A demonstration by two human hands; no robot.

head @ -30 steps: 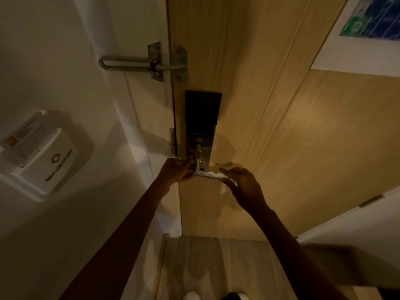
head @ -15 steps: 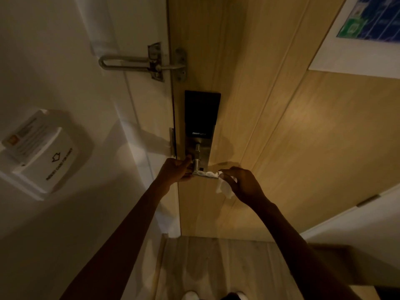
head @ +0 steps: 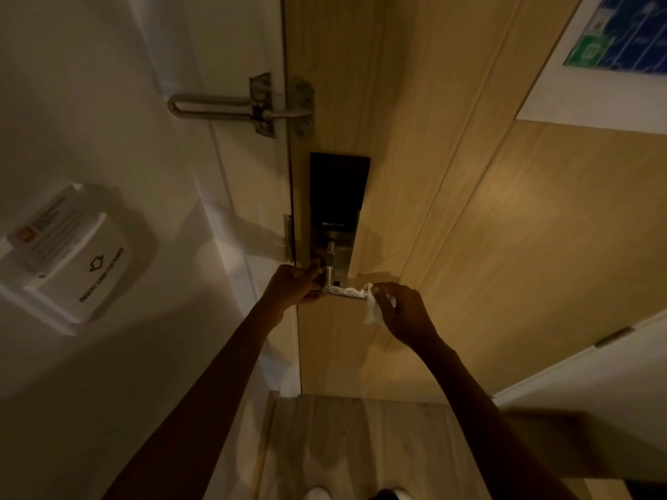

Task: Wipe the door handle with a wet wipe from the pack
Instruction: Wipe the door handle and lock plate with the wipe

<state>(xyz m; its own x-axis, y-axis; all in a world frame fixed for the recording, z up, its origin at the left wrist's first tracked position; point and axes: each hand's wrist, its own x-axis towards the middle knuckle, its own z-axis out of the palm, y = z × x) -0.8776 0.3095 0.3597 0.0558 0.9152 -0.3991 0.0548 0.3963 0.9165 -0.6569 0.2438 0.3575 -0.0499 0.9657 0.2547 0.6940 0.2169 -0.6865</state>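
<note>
A silver lever door handle (head: 330,279) juts from the black smart lock plate (head: 339,191) on the wooden door (head: 469,229). A white wet wipe (head: 371,306) is twisted along the lever, and its loose end hangs from my right hand (head: 404,313), which pinches it at the lever's right tip. My left hand (head: 294,285) grips the wipe's other end at the lever's base, by the door edge. The pack of wipes is not in sight.
A metal swing-bar guard (head: 245,106) bridges the door and the white frame above the lock. A white key-card holder (head: 68,254) hangs on the left wall. A framed notice (head: 613,48) sits at the door's upper right. Wood flooring (head: 353,445) lies below.
My right hand has pulled the wipe's right end down off the lever's tip, so a loose flap now hangs below it. My left hand has stayed at the lever's base.
</note>
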